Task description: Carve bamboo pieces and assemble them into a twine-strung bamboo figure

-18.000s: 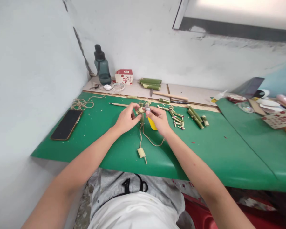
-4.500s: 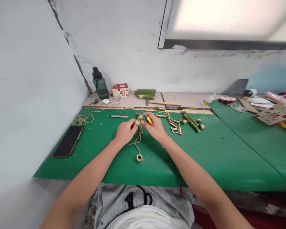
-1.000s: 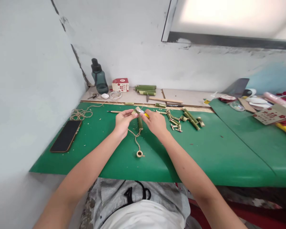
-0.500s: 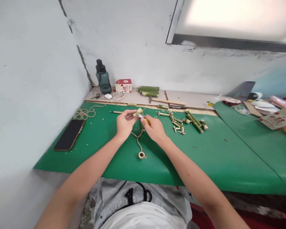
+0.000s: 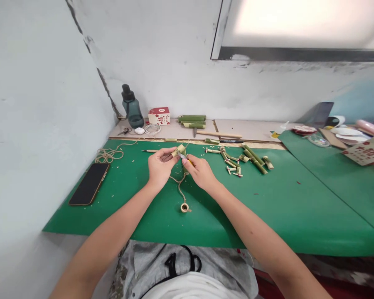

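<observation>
Over the green mat, my left hand (image 5: 161, 165) is closed on a short bamboo piece (image 5: 181, 148), pinched between thumb and fingers. My right hand (image 5: 200, 169) grips a utility knife (image 5: 190, 162) with a yellow handle, its blade against the bamboo piece. Under the hands another green bamboo piece (image 5: 185, 169) is partly hidden. A cord (image 5: 180, 189) runs from there toward me to a small bamboo ring (image 5: 184, 207) lying on the mat.
Small joined bamboo sticks (image 5: 230, 160) and bamboo tubes (image 5: 254, 159) lie to the right. Behind are a hammer (image 5: 220, 134), bamboo lengths (image 5: 192, 121), a bottle (image 5: 132, 108) and a box (image 5: 159, 116). A phone (image 5: 89, 184) and coiled cord (image 5: 108, 155) sit left.
The view has shifted slightly. Both hands keep their holds, and the knife blade stays at the bamboo piece with only a small change of position.
</observation>
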### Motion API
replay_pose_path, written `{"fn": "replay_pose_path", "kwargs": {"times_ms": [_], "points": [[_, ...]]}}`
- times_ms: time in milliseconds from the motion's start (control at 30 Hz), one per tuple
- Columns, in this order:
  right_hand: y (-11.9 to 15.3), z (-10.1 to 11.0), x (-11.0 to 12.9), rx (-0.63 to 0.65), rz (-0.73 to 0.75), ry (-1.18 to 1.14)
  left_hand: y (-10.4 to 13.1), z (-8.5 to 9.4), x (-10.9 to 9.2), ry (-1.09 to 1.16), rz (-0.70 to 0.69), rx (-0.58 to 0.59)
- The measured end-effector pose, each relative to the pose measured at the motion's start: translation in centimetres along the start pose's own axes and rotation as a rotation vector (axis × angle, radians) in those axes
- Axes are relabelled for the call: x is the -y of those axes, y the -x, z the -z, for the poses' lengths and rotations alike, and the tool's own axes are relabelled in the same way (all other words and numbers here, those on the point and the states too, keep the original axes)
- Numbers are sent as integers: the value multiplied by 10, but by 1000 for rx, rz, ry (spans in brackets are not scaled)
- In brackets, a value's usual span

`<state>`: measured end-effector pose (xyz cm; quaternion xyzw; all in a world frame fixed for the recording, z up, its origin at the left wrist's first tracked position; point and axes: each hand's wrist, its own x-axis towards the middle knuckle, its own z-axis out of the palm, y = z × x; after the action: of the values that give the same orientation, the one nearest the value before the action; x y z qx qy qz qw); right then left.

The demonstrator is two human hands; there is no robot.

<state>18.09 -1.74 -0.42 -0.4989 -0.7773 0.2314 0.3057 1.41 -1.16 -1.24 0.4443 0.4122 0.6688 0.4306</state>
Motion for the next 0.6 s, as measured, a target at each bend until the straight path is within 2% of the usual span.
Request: {"fn": "replay_pose_path", "kwargs": {"times_ms": [267,333,400,433,500,533,600], "points": [[-12,-11,-3,-90,-98,205,-8,0,10,-8,104,-98],[-17,-1,-15,-141,-172,200,-8,1,9,1,112,-99],[-20,16,-30,-261,-307,156,-8,2,6,2,72,-70],[-20,25,-36,-334,-327,136,-9,3,5,-1,42,-54],[-19,36,-42,-489,-278,104,-9,2,5,-16,-1,-43],[-18,37,-40,-501,-233,68,-9,2,5,-28,-5,-46],[-15,28,-31,-382,-150,-5,-9,1,7,-48,-2,-44]]}}
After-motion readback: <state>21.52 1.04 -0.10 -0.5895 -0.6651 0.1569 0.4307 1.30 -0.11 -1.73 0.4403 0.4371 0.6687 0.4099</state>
